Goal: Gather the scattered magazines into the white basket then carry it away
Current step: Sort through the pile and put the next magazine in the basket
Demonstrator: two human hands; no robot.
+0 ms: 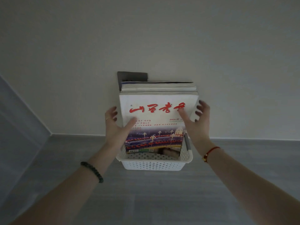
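Note:
A white perforated basket [154, 164] stands on the grey floor against the wall. A thick stack of magazines [155, 114] stands upright in it, leaning on the wall; the front cover is white with red characters and a night street photo. My left hand [115, 125] is at the stack's left edge, thumb lying on the front cover, fingers loosely spread beside the edge. My right hand [196, 120] mirrors it at the right edge, thumb on the cover, fingers spread by the side of the stack.
A dark grey flat thing [132, 76] sticks up behind the stack against the white wall [146, 38]. Grey floor [154, 200] lies around the basket, and a second wall [19, 119] meets it at a corner on the left.

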